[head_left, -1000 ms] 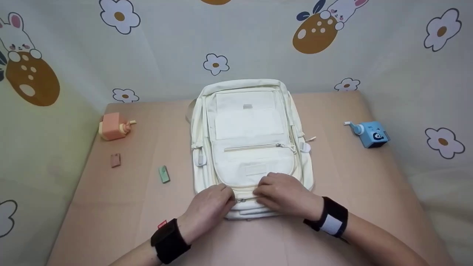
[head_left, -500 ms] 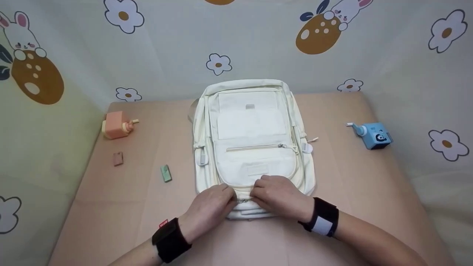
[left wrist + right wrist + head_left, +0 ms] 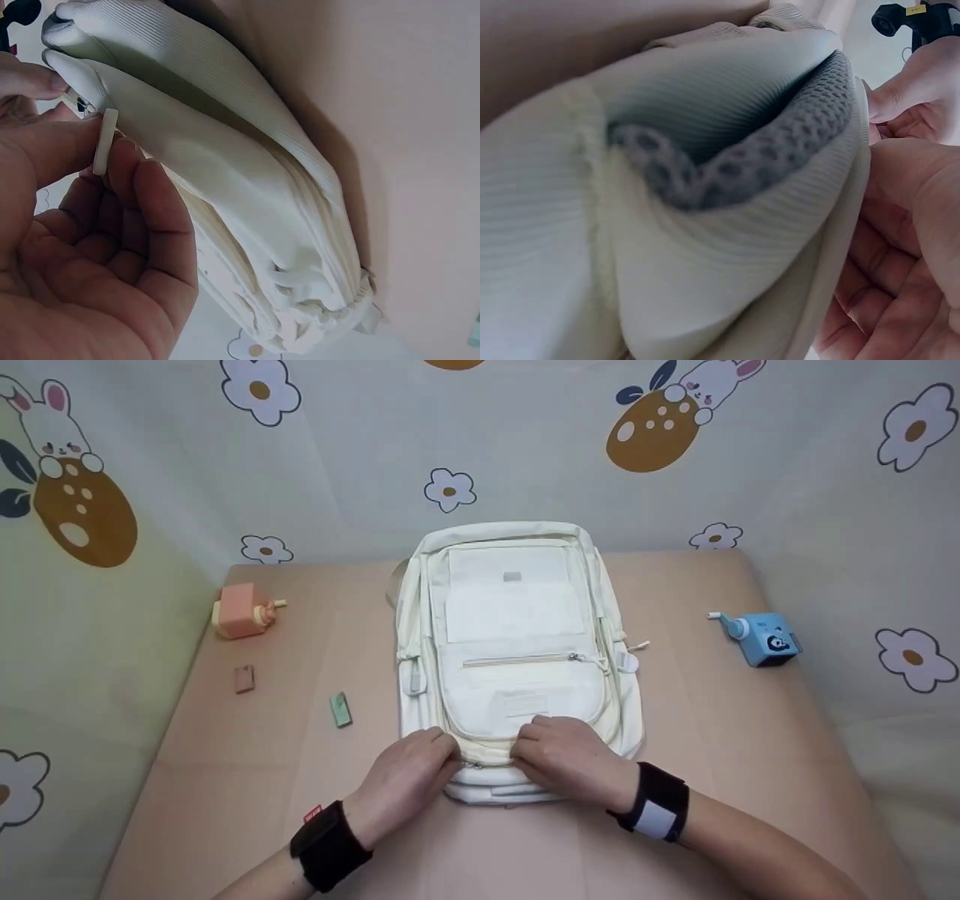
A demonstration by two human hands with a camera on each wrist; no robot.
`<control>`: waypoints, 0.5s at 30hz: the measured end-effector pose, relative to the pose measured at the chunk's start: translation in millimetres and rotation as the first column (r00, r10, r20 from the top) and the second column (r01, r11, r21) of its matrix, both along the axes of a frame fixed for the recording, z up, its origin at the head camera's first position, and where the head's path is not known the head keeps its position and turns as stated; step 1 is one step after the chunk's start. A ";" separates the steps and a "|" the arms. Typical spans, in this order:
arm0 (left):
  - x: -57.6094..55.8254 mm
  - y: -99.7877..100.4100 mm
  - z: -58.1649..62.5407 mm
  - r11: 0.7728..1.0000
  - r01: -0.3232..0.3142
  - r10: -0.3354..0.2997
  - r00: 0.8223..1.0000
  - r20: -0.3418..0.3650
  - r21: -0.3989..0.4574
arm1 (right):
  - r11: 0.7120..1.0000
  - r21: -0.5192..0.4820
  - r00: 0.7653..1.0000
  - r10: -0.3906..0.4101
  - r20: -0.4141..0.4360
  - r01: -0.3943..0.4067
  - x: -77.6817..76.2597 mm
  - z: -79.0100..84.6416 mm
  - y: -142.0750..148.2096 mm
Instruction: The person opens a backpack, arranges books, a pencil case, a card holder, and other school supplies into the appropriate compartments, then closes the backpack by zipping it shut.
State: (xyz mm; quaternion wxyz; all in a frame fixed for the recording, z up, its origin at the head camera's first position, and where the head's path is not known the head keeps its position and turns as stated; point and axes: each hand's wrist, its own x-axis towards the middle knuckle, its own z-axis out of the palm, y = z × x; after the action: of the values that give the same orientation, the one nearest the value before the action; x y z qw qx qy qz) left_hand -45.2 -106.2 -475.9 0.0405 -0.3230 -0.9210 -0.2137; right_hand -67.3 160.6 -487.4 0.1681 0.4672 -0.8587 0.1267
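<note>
A cream backpack (image 3: pixel 517 615) lies front side up in the head view. At its lower front pocket, my left hand (image 3: pixel 409 772) pinches a pale zipper pull (image 3: pixel 105 142) between thumb and index finger, as the left wrist view shows. The metal zipper slider (image 3: pixel 472 766) is just beside those fingertips. My right hand (image 3: pixel 574 757) grips the fabric along the same pocket's edge, a short way to the right. Close up in the right wrist view, a grey mesh-lined opening (image 3: pixel 742 172) gapes in the bag's ribbed cloth; the right fingertips are partly hidden behind the fabric.
On the left of the table (image 3: pixel 225 810) are a pink crank pencil sharpener (image 3: pixel 246 611), a small reddish-brown block (image 3: pixel 244 679) and a green block (image 3: pixel 340 709). A blue crank pencil sharpener (image 3: pixel 765 639) stands at the right. Patterned cloth (image 3: pixel 360 450) encloses the sides and back.
My left hand has shifted left along the lower pocket's zipper, and the slider has moved left with it. Earlier, my right hand slid slightly left; it has since stayed nearly still.
</note>
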 end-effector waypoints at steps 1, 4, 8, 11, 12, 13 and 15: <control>-0.3 -2.0 0.0 1.000 -0.007 0.007 1.000 0.000 0.003 | 1.000 -0.001 1.000 0.001 0.004 -0.001 0.1 0.4 0.0; -2.1 -7.8 -1.2 1.000 -0.027 0.027 1.000 0.010 0.009 | 1.000 0.004 1.000 -0.002 0.013 0.002 0.3 1.5 0.2; -4.9 -14.2 -3.0 0.999 -0.042 0.041 0.999 0.011 0.015 | 1.000 0.003 1.000 -0.002 0.021 0.002 0.3 1.7 0.6; -6.8 -17.3 -3.6 0.999 -0.045 0.045 0.999 0.007 0.016 | 1.000 0.003 1.000 0.003 0.020 -0.003 -0.1 1.1 0.7; -7.3 -18.0 -3.7 0.999 -0.046 0.046 0.999 0.006 0.015 | 1.000 0.003 1.000 0.005 0.020 -0.005 -0.2 1.0 0.6; -7.7 -18.5 -3.6 0.999 -0.049 0.049 0.999 0.007 0.012 | 1.000 0.005 1.000 0.007 0.022 -0.007 -0.3 1.0 0.6; -8.1 -19.0 -3.1 0.998 -0.054 0.054 0.998 0.012 0.009 | 1.000 0.006 1.000 0.010 0.029 -0.010 -0.3 1.3 0.5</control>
State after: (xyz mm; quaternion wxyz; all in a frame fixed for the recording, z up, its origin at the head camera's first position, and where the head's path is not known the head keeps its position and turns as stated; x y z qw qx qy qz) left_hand -53.3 -125.2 -479.1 0.0422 -0.2965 -0.9287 -0.2188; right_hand -67.7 161.2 -486.1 0.1535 0.4702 -0.8590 0.1319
